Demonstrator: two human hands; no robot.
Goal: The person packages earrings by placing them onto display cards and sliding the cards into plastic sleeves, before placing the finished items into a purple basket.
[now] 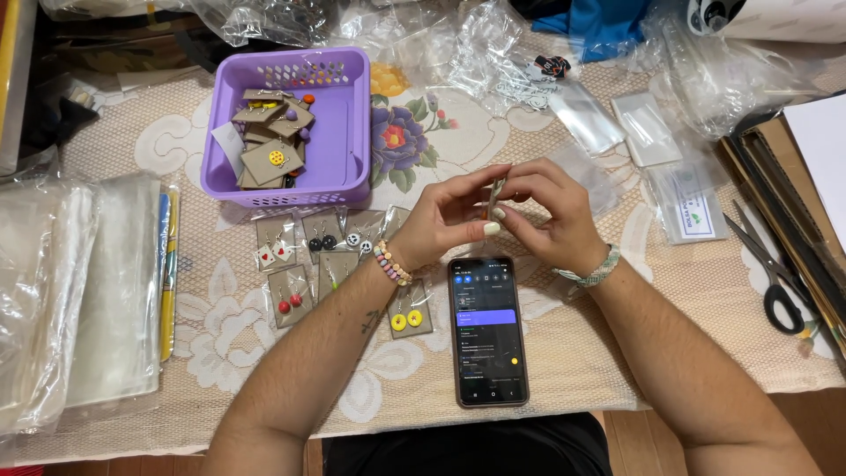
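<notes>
Earring card (496, 196), a small brown one seen edge-on, is pinched between both hands above the phone, near the middle of the table. Lace tablecloth (123, 150) with a flower print covers the table. Stacks of clear plastic bags (62, 291) lie at the far left. A purple basket (339, 132) behind the hands holds more brown cards with earrings. The left hand (445, 220) has its fingers closed on the card's near side, and the right hand (551, 216) grips it from the other side. A black phone (489, 330) lies face up just below the hands. Scissors (771, 273) rest at the right. Finished cards with earrings (291, 295) lie in rows beside the left wrist.
</notes>
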